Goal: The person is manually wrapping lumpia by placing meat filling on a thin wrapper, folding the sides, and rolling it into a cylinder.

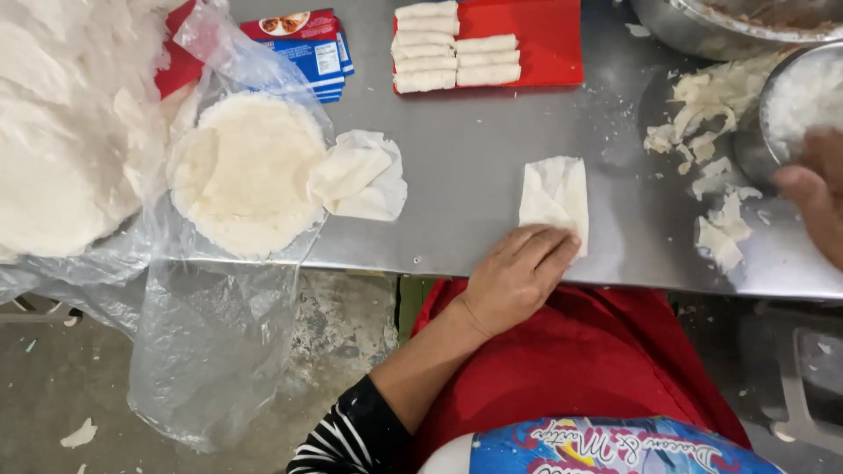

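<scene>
Folded wrapper (555, 195) lies mid-table near the front edge — pinned flat under left hand (518, 274), fingers spread. Right hand (815, 195) is loosely curled at the bowl (762, 145), grasp unclear. Rolling step judged underway — filling is needed next.

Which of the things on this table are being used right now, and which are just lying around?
In use:
left hand on the folded white wrapper
right hand at the small metal bowl
finished white rolls

Lying about:
blue and red carton
torn wrapper scraps

Open lane mid-counter

I see bare counter (474, 167) between crumpled wrapper (360, 175) and folded wrapper (555, 195); scraps (716, 211) crowd the right.
</scene>
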